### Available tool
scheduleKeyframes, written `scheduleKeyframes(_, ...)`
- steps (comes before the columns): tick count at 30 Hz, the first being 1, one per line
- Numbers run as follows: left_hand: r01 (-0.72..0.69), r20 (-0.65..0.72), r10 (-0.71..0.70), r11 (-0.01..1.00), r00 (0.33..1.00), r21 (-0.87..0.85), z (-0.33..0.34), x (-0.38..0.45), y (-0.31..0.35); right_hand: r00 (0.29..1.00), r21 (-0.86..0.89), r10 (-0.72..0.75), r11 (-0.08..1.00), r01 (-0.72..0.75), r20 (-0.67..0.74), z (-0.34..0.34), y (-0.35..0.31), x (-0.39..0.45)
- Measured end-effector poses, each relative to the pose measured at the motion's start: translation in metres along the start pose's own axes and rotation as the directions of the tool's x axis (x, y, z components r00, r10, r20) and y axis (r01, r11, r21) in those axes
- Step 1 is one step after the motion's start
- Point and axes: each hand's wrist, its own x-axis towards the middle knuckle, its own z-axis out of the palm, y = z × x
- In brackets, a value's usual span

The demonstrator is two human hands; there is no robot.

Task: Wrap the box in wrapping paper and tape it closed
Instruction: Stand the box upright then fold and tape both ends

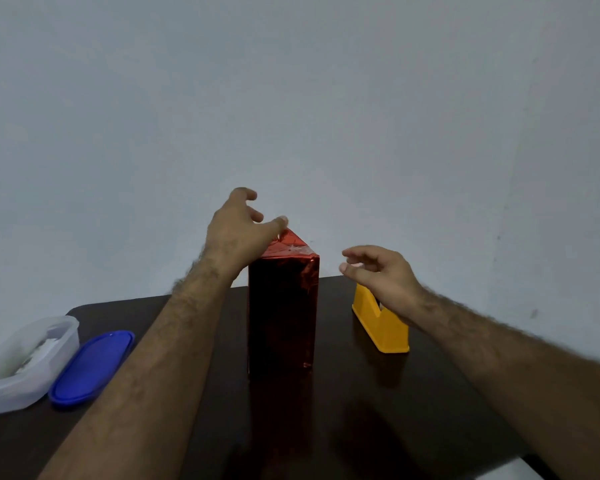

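Note:
A tall box wrapped in shiny red paper (283,313) stands upright in the middle of the dark table (361,410). At its top a triangular red paper flap (289,241) points up. My left hand (238,230) is above the box's top left; its thumb touches the flap's tip and the other fingers are spread and loosely bent. To the right of the box my right hand (378,271) hovers, fingers relaxed and holding nothing. It hangs over a yellow tape dispenser (381,323) and hides part of it.
At the table's left edge sits a clear plastic container (28,362) with white contents, and a blue oval lid (90,367) lies beside it. A plain pale wall rises behind the table.

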Motion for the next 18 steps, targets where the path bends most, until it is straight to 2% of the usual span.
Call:
scheduleKeyframes(3,-0.066,0.165,0.056,0.996,0.985,0.06,-0.002,-0.004,0.002,0.992,-0.012,-0.126,0.992,0.126,0.025,0.015,-0.019,-0.001)
scheduleKeyframes(5,-0.062,0.283,0.052,0.998,0.958,0.024,-0.002,-0.006,-0.003,0.981,-0.021,-0.189,0.982,0.19,0.03,0.027,-0.031,0.004)
scheduleKeyframes(8,-0.03,0.333,0.043,0.999,0.942,-0.044,-0.001,-0.005,-0.013,0.958,-0.023,-0.272,0.961,0.275,0.087,0.037,-0.039,0.013)
scheduleKeyframes(15,-0.019,0.327,0.047,0.996,0.944,-0.089,-0.002,-0.003,-0.018,0.984,0.059,-0.135,0.99,0.129,0.113,0.035,-0.038,0.024)
scheduleKeyframes(18,-0.027,0.337,0.051,0.997,0.94,-0.076,0.0,-0.004,-0.018,0.99,0.026,-0.105,0.994,0.103,0.09,0.033,-0.039,0.026)
